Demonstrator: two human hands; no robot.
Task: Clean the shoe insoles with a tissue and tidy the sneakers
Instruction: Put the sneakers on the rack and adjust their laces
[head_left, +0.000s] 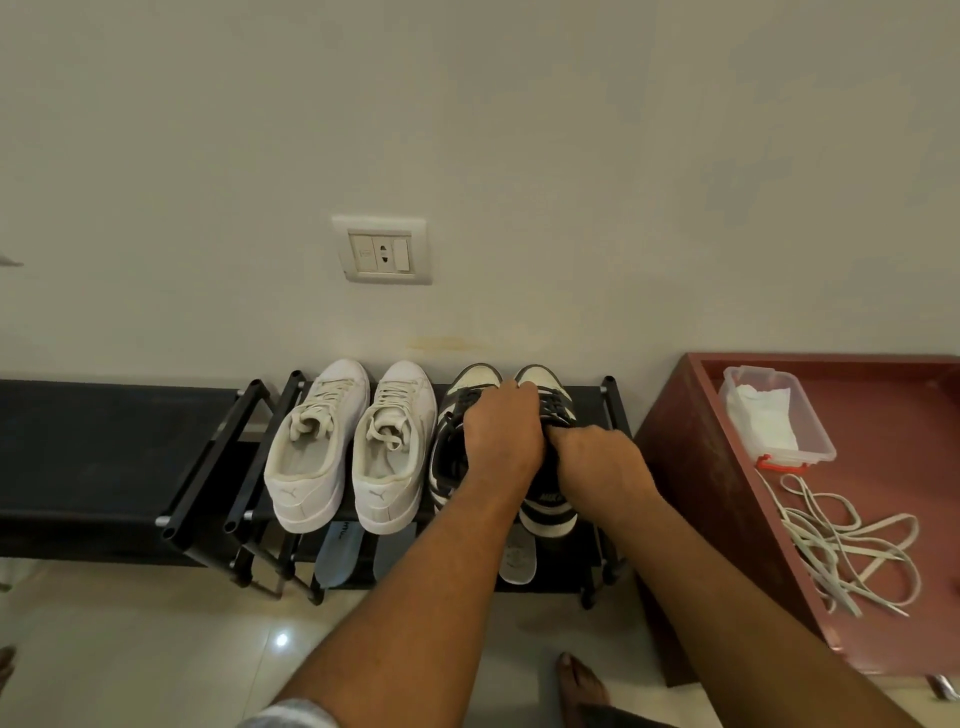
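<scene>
A pair of white sneakers (353, 447) stands on the top of a black shoe rack (249, 499) against the wall. To their right stands a pair of black-and-white sneakers (548, 512). My left hand (501, 434) lies over the two black-and-white shoes, fingers curled down over the laces. My right hand (597, 462) grips the tongue area of the right-hand shoe. Two insoles show on the lower shelf: a grey-blue insole (337, 556) and a pale insole (518, 558). A clear plastic box (818, 447) holds white tissues (761, 415).
A reddish-brown table (727, 467) stands at the right, with the box and a heap of loose white laces (852, 551) on it. A second black rack (104, 457) stands at the left. A wall socket (382, 250) sits above the shoes. A bare foot (579, 680) is on the tiled floor.
</scene>
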